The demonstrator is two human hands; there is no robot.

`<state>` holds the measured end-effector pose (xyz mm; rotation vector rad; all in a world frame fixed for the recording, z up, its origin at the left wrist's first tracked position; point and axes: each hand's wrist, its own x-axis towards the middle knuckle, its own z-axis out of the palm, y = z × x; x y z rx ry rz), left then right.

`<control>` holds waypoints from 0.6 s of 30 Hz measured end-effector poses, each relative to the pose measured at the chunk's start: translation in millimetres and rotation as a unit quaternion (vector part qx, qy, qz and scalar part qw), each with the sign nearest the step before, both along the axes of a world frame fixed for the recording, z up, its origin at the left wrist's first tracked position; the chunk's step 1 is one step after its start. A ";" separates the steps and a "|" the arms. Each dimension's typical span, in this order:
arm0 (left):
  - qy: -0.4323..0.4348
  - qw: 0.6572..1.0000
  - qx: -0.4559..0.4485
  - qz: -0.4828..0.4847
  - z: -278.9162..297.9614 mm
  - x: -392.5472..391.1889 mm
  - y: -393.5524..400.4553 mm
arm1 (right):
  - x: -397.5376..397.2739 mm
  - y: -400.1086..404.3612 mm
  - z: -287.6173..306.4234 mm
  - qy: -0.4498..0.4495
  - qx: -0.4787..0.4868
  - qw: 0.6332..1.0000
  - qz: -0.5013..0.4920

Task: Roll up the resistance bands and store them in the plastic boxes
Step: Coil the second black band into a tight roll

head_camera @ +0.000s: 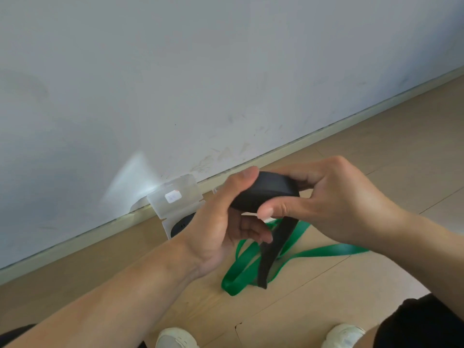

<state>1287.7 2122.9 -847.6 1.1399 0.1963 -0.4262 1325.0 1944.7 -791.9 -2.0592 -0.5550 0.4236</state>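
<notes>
Both hands hold a partly rolled black resistance band (266,194) above the floor. My left hand (226,217) grips the roll from the left, thumb over its top. My right hand (334,199) pinches it from the right, thumb under the near edge. The band's loose tail (273,249) hangs down to the floor. A green resistance band (241,275) lies unrolled in loops on the floor below the hands. An open clear plastic box (175,197) stands by the wall, its lid up, with something dark and round inside, partly hidden by my left hand.
A white wall and skirting board (276,151) run diagonally behind the box. The floor is light wood planks (376,136). My two white shoes (175,337) show at the bottom edge, with dark clothing at the lower right corner.
</notes>
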 end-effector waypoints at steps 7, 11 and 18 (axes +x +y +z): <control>0.058 0.989 -0.117 -0.070 3.9 -1.3 4.1 | 0.9 5.1 -1.3 -0.018 -0.032 0.999 -0.020; 0.072 0.995 0.052 -0.042 -3.0 3.9 9.1 | 9.0 -3.8 -1.0 -0.105 -0.160 0.981 -0.015; -0.016 0.983 0.185 -0.008 -5.1 -6.8 -4.8 | -3.0 4.3 -7.1 -0.112 -0.133 0.985 0.005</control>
